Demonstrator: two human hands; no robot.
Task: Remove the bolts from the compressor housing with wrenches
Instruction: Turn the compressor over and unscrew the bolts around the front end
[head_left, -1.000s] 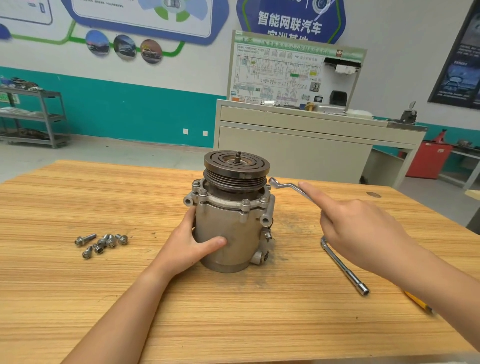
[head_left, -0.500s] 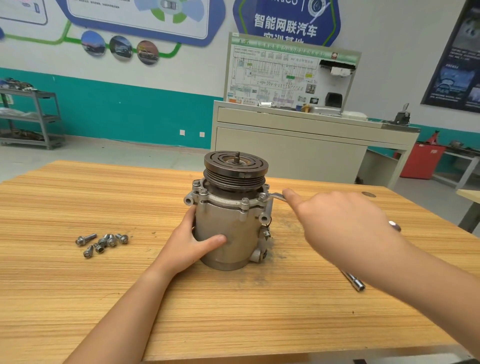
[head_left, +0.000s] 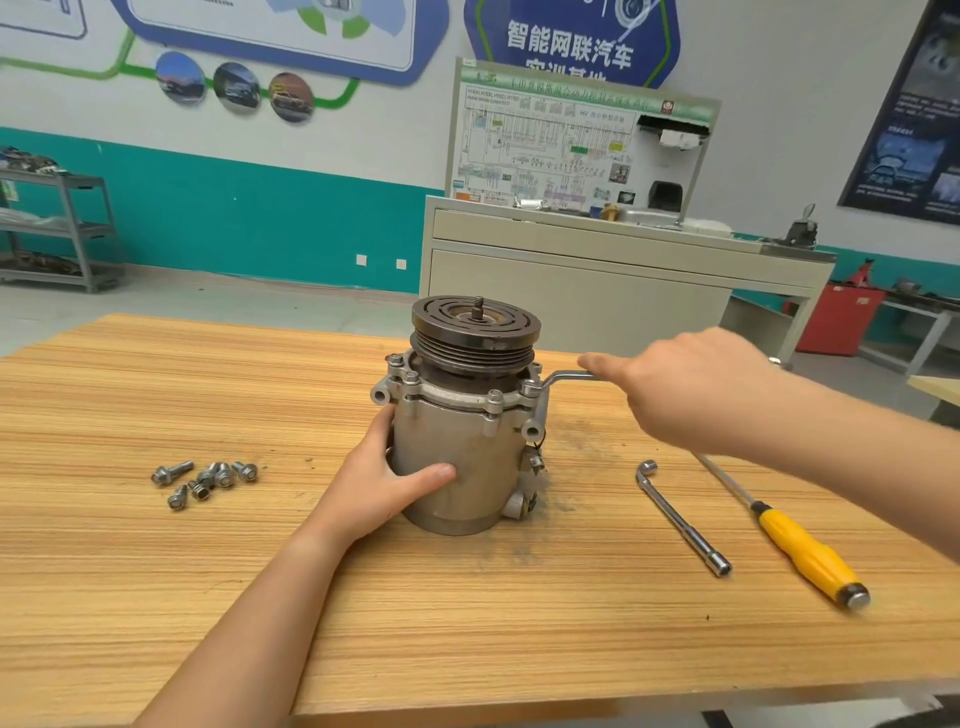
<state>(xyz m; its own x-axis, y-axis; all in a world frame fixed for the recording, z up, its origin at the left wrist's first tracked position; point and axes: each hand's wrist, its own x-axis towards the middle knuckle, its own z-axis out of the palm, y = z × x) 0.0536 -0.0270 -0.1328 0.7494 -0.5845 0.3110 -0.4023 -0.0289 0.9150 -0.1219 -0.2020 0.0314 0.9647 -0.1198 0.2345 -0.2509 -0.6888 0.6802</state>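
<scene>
The grey compressor housing (head_left: 457, 457) stands upright on the wooden table (head_left: 156, 597), with a dark pulley (head_left: 475, 325) on top. Bolts sit in its upper flange, one at the front (head_left: 494, 396). My left hand (head_left: 384, 483) grips the housing's left side, thumb across the front. My right hand (head_left: 685, 384) grips the handle of an offset ring wrench (head_left: 558, 378). The wrench's head sits on the flange bolt at the right (head_left: 530, 387). Several loose bolts (head_left: 205, 478) lie on the table to the left.
An L-shaped socket wrench (head_left: 680, 517) lies right of the housing. A screwdriver with a yellow handle (head_left: 805, 551) lies further right, near the table's edge. A beige cabinet (head_left: 597, 291) stands behind the table.
My right hand has brought the wrench down onto the right flange bolt and swung the handle toward the far right. The screwdriver and socket wrench are uncovered. My left hand has stayed put.
</scene>
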